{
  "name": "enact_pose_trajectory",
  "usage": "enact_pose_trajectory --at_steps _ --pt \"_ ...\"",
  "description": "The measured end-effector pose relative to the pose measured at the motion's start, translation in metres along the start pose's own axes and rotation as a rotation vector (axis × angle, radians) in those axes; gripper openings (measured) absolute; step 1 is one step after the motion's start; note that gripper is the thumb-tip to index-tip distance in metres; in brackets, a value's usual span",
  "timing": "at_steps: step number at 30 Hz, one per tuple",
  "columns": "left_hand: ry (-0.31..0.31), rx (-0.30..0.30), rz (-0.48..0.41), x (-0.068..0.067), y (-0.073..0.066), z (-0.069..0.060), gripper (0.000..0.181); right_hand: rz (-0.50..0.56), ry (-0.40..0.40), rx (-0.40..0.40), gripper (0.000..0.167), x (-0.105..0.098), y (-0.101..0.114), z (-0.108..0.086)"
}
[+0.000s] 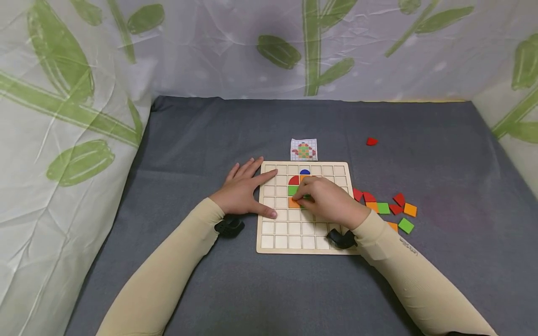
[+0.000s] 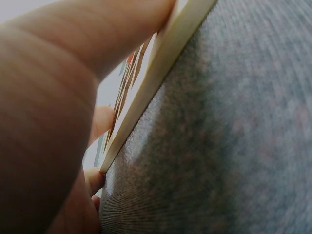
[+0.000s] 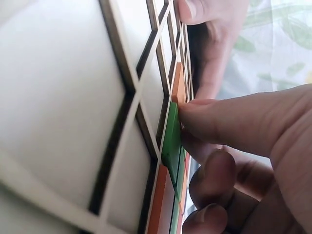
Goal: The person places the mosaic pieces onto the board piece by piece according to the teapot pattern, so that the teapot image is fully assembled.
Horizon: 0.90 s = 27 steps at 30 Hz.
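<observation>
A wooden grid board (image 1: 274, 241) lies on the grey cloth. My left hand (image 1: 241, 192) rests spread over its left edge, thumb and index finger on the grid; the left wrist view shows this hand (image 2: 48, 107) against the board's side (image 2: 146, 90). With thumb and fingertips, my right hand (image 1: 329, 201) pinches an orange square (image 1: 293, 203) at a cell near the middle. In the right wrist view, the thumb of this hand (image 3: 243, 122) touches the orange square (image 3: 179, 87) beside a green square (image 3: 170, 134). The right hand partly hides the placed pieces.
A small patterned card (image 1: 304, 150) lies behind the board. A blue half-round piece (image 1: 304, 172), a red piece (image 1: 293, 180) and a green square (image 1: 293, 190) sit in cells. Loose pieces, including an orange square (image 1: 410, 209), lie right of the board; one red piece (image 1: 371, 141) is farther back.
</observation>
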<state>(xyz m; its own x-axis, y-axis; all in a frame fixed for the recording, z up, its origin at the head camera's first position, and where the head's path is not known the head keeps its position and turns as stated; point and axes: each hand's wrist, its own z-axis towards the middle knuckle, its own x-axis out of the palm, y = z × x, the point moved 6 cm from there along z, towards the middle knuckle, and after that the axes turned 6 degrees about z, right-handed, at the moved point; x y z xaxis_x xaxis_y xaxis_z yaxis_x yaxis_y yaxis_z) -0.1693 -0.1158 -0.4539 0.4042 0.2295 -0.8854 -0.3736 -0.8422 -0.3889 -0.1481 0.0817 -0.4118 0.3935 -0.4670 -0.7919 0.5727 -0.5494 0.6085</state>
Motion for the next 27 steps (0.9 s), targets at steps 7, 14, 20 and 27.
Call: enact_pose_trajectory --at_steps 7,14,20,27 --pt "-0.01 0.006 -0.003 0.002 0.001 0.002 0.116 0.007 0.004 -0.025 0.013 -0.002 0.0 -0.002" --pt "-0.01 0.006 0.002 0.0 0.002 0.0 0.116 0.083 -0.008 -0.001 0.011 -0.007 0.002 -0.003" --pt "-0.002 0.0 0.013 -0.001 0.002 -0.002 0.117 0.107 0.002 0.016 0.01 -0.012 0.001 -0.005" --pt "0.001 0.0 0.002 0.001 0.001 0.0 0.116 0.096 0.03 0.054 0.012 -0.022 -0.009 -0.009"
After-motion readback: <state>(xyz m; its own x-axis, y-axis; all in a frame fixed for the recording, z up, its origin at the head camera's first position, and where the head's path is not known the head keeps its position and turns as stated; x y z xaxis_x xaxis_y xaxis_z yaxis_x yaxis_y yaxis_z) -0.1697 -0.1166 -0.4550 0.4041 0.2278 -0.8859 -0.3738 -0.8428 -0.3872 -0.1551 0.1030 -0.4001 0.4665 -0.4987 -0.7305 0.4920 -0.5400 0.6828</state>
